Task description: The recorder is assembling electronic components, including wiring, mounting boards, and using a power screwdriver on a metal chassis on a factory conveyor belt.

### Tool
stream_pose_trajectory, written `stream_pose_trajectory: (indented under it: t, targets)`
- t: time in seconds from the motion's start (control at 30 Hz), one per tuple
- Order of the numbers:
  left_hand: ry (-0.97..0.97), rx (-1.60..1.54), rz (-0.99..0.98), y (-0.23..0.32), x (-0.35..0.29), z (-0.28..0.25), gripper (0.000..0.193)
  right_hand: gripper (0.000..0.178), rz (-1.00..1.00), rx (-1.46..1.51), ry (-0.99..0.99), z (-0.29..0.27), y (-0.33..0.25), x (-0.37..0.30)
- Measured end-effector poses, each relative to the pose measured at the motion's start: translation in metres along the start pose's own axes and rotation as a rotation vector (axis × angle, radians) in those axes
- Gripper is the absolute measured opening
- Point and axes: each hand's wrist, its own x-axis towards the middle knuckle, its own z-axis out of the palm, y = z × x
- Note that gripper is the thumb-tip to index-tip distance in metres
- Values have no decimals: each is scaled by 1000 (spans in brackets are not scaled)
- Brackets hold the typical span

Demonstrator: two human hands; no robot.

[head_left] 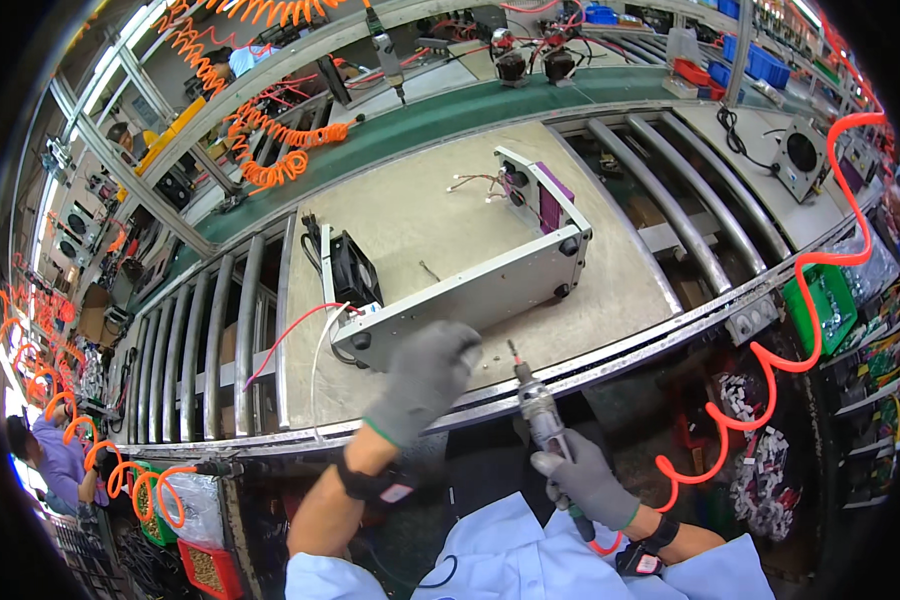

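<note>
L hand (432,372), grey glove, closed loosely w/ fingertips against the near edge of the grey metal chassis (467,292), which lies on its side mid-board on the beige work board (410,225); can't tell if it's pinching anything. R hand (582,478) at 5 o'clock of the chassis, wrapped shut round a pneumatic screwdriver (538,405), bit aimed up toward 11, tip near but not touching the chassis. Black fan (355,268) on chassis' 9 o'clock end, red/white wires (288,335) trailing off it; orange coiled air hose (782,350) at 3.

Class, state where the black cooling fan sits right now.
In the head view, the black cooling fan stands at the left end of the grey metal chassis, above the left hand.
</note>
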Motion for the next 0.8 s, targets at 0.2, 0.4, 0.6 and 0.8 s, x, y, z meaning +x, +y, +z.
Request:
stream_pose_trajectory:
  t: [0.2, 0.4, 0.6, 0.8]
  targets:
    - [-50, 219, -67, -13, -10, 82, 15, 37, 0, -41, 87, -27, 7, -8]
    - [-21, -550, -388, -2, -12, 68, 17, 41, -12, -130, 49, -32, 9, -16]
    - [-155, -968, -716, 7, -34, 40, 20, 52, -84, -275, -60, -32, 21, -10]
    - [-137, -1083, -817, -10, -60, 39, 22, 58, -187, -461, -89, -30, 28, -9]
